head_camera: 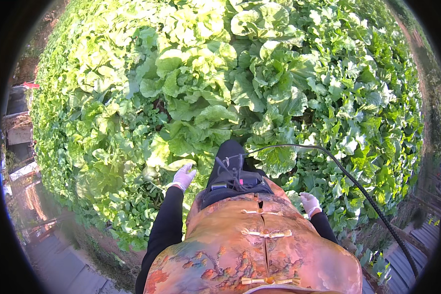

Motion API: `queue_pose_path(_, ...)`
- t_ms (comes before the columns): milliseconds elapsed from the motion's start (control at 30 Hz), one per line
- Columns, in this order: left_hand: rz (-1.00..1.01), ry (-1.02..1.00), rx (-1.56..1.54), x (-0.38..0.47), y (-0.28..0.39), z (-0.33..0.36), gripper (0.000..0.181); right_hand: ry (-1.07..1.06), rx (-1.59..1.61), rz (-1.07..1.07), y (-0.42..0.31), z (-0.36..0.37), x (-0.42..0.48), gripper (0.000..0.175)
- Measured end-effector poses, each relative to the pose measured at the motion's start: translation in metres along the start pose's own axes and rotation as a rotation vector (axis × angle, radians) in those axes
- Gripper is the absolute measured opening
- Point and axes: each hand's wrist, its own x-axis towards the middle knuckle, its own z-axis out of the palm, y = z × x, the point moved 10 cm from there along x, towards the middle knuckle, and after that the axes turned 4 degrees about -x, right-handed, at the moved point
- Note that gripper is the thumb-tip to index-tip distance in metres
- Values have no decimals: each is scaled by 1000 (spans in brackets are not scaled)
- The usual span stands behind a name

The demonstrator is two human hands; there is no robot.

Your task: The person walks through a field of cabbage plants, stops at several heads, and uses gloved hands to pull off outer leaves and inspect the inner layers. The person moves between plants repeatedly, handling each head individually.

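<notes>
My left hand (184,177), in a thin white glove, is held beside my thigh at the leafy greens, fingers apart and nothing in it. My right hand (309,203), gloved the same way, hangs at my other side over the leaves, its fingers loosely curled and seemingly empty. Between the hands, my dark trouser leg (229,149) reaches in among the large leafy green heads (213,121). A waist pouch (239,180) with cables sits at my waist, below it in the picture my patterned vest (250,235).
A black braided cable (338,161) arches from the pouch over the plants on the right. Dense leafy crops (352,92) surround me. Grey paving (62,261) lies at the lower left, corrugated sheeting (408,253) at the lower right.
</notes>
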Motion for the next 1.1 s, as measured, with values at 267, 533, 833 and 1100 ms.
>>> queue_pose_path(267, 47, -69, 160, 59, 87, -11, 61, 53, 9, -86, -51, -2, 10, 30)
queue_pose_path(533, 199, -166, 365, 158, 256, -4, 59, 76, -34, -13, -174, -27, 49, 30)
queue_pose_path(833, 434, -383, 358, 259, 458, 45, 50, 170, 199, -242, -380, -43, 158, 29)
queue_pose_path(1100, 846, -528, 684, 288, 536, 154, 40, 274, 382, -292, -472, -42, 317, 33)
